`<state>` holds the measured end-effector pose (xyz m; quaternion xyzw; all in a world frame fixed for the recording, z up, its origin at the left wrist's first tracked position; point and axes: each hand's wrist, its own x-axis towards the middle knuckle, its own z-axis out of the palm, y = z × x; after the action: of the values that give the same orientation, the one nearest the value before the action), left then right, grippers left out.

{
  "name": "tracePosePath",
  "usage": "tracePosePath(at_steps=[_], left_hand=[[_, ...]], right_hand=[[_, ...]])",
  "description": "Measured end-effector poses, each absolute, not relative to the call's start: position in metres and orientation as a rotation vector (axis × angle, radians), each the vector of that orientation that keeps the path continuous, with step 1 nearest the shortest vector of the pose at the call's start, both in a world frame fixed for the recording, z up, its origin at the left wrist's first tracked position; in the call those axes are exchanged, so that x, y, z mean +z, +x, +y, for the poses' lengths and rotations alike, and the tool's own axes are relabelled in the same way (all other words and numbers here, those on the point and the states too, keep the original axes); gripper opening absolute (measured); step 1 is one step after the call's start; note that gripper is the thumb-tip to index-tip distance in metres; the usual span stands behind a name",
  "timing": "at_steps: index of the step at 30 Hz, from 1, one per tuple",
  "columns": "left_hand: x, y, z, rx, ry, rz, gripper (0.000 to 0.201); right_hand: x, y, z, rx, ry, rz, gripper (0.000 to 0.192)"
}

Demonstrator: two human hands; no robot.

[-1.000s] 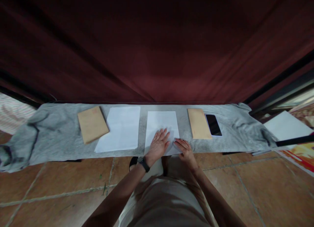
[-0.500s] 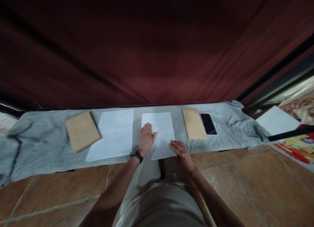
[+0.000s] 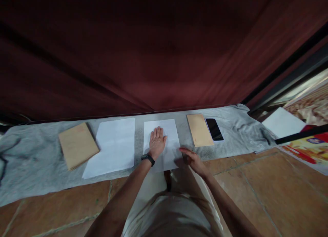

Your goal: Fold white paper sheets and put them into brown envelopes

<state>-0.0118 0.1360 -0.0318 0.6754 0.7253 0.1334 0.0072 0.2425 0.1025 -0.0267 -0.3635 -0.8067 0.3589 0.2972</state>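
A white sheet of paper [image 3: 167, 131] lies on the grey cloth in front of me. My left hand [image 3: 157, 141], with a dark watch on the wrist, presses flat on it, fingers stretched upward. At the sheet's right edge is my right hand [image 3: 193, 160], its index finger reaching toward the paper and the other fingers partly bent and shaded. Left of the sheet rests more white paper [image 3: 115, 144], beside a stack of brown envelopes [image 3: 78, 144]. To the right lies a single tan envelope [image 3: 200, 130], touching or nearly touching a phone [image 3: 214, 129] with a dark screen.
Grey cloth [image 3: 230, 127] covers the long narrow surface. Behind it hangs a dark red curtain [image 3: 164, 76]. A dark bar [image 3: 302, 134], a white panel [image 3: 283, 122] and a colourful printed package [image 3: 312, 149] are at the right. Brown floor tiles [image 3: 243, 185] lie below.
My left hand has slid a little right, toward the middle of the sheet. My right hand's fingers have gone from lying flat to partly bent. The view has shifted slightly.
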Motion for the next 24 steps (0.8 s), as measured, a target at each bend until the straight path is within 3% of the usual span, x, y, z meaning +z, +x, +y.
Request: tracePosePath(at_steps=[5,12,24], left_hand=[[-0.029,-0.015,0.148,0.452,2.128,2.246,0.059],[-0.030,-0.044,0.169,0.337,2.092,2.250,0.059],[-0.036,-0.080,0.158,0.493,1.958,2.391,0.062]], right_hand=[[-0.013,0.181,0.142,0.766,-1.095,-2.056,0.048],[-0.021,0.085,0.186,0.416,-1.224,-2.398,0.048],[-0.041,0.135,0.214,0.126,-1.422,-2.407,0.052]])
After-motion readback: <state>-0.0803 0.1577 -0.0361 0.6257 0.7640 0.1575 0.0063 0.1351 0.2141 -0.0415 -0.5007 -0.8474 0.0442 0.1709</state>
